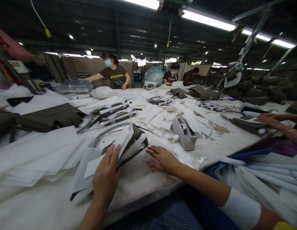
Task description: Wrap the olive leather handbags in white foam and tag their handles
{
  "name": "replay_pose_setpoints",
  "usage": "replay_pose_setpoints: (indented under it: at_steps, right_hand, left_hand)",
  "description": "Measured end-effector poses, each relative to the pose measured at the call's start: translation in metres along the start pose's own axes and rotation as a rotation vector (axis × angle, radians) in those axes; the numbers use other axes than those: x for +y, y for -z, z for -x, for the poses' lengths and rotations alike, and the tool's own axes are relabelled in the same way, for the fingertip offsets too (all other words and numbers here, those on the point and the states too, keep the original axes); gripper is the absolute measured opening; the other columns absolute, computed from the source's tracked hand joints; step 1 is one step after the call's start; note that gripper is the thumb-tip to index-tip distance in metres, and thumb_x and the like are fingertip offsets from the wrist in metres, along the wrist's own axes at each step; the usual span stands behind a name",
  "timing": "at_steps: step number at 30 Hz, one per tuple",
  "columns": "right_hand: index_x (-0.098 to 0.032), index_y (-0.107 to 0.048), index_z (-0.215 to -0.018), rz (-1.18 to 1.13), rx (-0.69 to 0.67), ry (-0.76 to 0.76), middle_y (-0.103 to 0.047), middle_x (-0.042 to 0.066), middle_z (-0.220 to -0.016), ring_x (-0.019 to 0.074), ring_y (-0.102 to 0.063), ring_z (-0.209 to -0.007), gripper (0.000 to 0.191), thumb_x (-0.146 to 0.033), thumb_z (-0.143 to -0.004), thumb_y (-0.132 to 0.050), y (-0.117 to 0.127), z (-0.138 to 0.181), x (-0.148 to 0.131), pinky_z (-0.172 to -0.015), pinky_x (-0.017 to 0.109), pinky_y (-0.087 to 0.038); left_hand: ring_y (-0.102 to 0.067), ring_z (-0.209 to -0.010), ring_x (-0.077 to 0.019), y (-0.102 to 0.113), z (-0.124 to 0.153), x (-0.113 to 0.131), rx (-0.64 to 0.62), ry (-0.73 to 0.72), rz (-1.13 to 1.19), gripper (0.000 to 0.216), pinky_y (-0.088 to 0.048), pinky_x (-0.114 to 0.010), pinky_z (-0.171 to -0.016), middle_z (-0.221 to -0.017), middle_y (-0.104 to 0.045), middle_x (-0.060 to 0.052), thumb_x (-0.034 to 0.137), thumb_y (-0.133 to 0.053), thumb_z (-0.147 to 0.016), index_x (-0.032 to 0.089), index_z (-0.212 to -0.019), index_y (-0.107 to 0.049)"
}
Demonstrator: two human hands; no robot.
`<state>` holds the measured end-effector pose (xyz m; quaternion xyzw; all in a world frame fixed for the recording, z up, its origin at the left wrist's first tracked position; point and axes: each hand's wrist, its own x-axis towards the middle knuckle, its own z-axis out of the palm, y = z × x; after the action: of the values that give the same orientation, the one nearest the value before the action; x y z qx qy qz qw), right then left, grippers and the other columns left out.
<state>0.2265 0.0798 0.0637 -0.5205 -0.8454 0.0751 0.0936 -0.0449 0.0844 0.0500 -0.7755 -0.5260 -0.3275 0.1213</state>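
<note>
A dark olive handbag [135,135] lies on its side in front of me, white padding sheets [93,166] and clear wrap around it. Its plastic-wrapped handle [107,129] arches behind. My left hand [106,174] grips the bag near its middle, fingers over a white sheet and thumb on the nearer side. To the right of the bag, just apart from its end, my right hand [164,159] hovers low over the table with fingers spread and nothing in them. A grey tape dispenser [188,142] stands beyond that hand.
White sheets [40,153] are stacked on the left, before another olive bag [51,117]. Wrapped handles [117,111] and loose paper pieces [160,119] cover the table's middle. A co-worker's hands [270,119] touch a bag at right. Other people work across the table.
</note>
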Motion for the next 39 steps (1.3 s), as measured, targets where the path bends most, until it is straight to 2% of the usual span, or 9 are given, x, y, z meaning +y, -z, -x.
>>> replay_pose_setpoints:
  at_steps: [4, 9, 16, 21, 24, 30, 33, 36, 39]
  right_hand:
    - [-0.022, -0.04, -0.149, -0.105, -0.008, 0.204, -0.042, 0.012, -0.153, 0.0292, -0.035, -0.142, 0.065, -0.058, -0.095, -0.046, -0.028, -0.026, -0.004, -0.118, 0.049, -0.023]
    - [-0.02, -0.063, -0.128, -0.145, 0.053, 0.202, -0.063, 0.009, -0.132, 0.0306, -0.047, -0.133, 0.039, -0.033, -0.092, -0.054, -0.047, -0.064, -0.008, -0.116, 0.044, -0.031]
    - [-0.017, -0.061, -0.131, -0.219, 0.164, 0.145, -0.059, 0.013, -0.138, 0.0321, -0.051, -0.13, 0.047, -0.015, -0.085, -0.055, -0.048, -0.056, -0.003, -0.11, 0.045, -0.043]
    - [-0.024, -0.073, -0.104, -0.328, 0.217, 0.046, -0.073, 0.009, -0.109, 0.0255, -0.07, -0.098, 0.03, -0.015, -0.086, -0.05, -0.032, 0.01, 0.012, -0.087, 0.039, -0.058]
    - [-0.027, -0.069, -0.103, -0.314, 0.396, 0.111, -0.074, 0.006, -0.103, 0.0231, -0.07, -0.098, 0.024, -0.017, -0.087, -0.054, -0.009, 0.043, 0.01, -0.087, 0.036, -0.058]
    - [-0.027, -0.068, -0.11, -0.299, 0.62, 0.2, -0.072, 0.005, -0.111, 0.0217, -0.067, -0.107, 0.025, -0.02, -0.092, -0.053, 0.045, 0.01, -0.009, -0.097, 0.036, -0.053]
    - [-0.024, -0.068, -0.116, -0.278, 0.477, 0.182, -0.071, 0.006, -0.117, 0.0213, -0.065, -0.111, 0.029, -0.025, -0.096, -0.048, 0.055, -0.045, -0.012, -0.101, 0.036, -0.049]
    - [-0.022, -0.07, -0.116, -0.146, 0.073, 0.037, -0.073, 0.005, -0.113, 0.0196, -0.068, -0.103, 0.03, -0.031, -0.095, -0.051, 0.048, -0.104, -0.011, -0.093, 0.03, -0.051]
    - [-0.016, -0.076, -0.099, -0.034, -0.115, -0.095, -0.077, 0.011, -0.097, 0.0257, -0.07, -0.096, 0.026, -0.035, -0.084, -0.068, 0.028, -0.148, -0.011, -0.085, 0.031, -0.053]
  left_hand:
    - [-0.043, -0.138, -0.0301, -0.003, 0.002, 0.0, 0.003, -0.038, -0.006, 0.071, -0.045, -0.046, -0.106, -0.155, -0.039, -0.009, 0.014, -0.051, -0.089, 0.025, -0.154, -0.024]
    - [-0.039, -0.14, -0.0298, -0.01, 0.007, 0.005, -0.038, -0.109, -0.072, 0.077, -0.044, -0.046, -0.108, -0.156, -0.037, -0.009, 0.006, -0.053, -0.085, 0.025, -0.154, -0.026]
    - [-0.041, -0.139, -0.029, -0.01, 0.01, 0.016, -0.082, -0.126, -0.148, 0.085, -0.043, -0.045, -0.11, -0.155, -0.039, -0.008, -0.003, -0.059, -0.076, 0.028, -0.151, -0.032]
    - [-0.045, -0.137, -0.0302, -0.013, 0.012, 0.018, -0.068, -0.159, -0.164, 0.081, -0.048, -0.046, -0.106, -0.151, -0.045, -0.009, -0.001, -0.06, -0.079, 0.031, -0.149, -0.036]
    - [-0.046, -0.136, -0.031, -0.02, 0.014, 0.025, -0.054, -0.183, -0.183, 0.074, -0.049, -0.047, -0.104, -0.149, -0.047, -0.009, 0.004, -0.06, -0.084, 0.032, -0.148, -0.038]
    - [-0.048, -0.134, -0.0317, -0.026, 0.028, 0.046, -0.023, -0.249, -0.194, 0.063, -0.049, -0.046, -0.104, -0.146, -0.051, -0.009, 0.012, -0.055, -0.092, 0.034, -0.148, -0.038]
    - [-0.046, -0.136, -0.0326, -0.025, 0.042, 0.052, -0.018, -0.247, -0.215, 0.063, -0.048, -0.047, -0.105, -0.147, -0.05, -0.008, 0.012, -0.052, -0.093, 0.035, -0.149, -0.036]
    - [-0.044, -0.137, -0.0329, -0.022, 0.051, 0.054, -0.016, -0.226, -0.236, 0.062, -0.047, -0.048, -0.106, -0.149, -0.049, -0.008, 0.012, -0.048, -0.094, 0.035, -0.15, -0.034]
    - [-0.043, -0.138, -0.0322, -0.021, 0.055, 0.054, -0.021, -0.225, -0.251, 0.061, -0.047, -0.047, -0.106, -0.149, -0.048, -0.008, 0.013, -0.045, -0.095, 0.035, -0.151, -0.033]
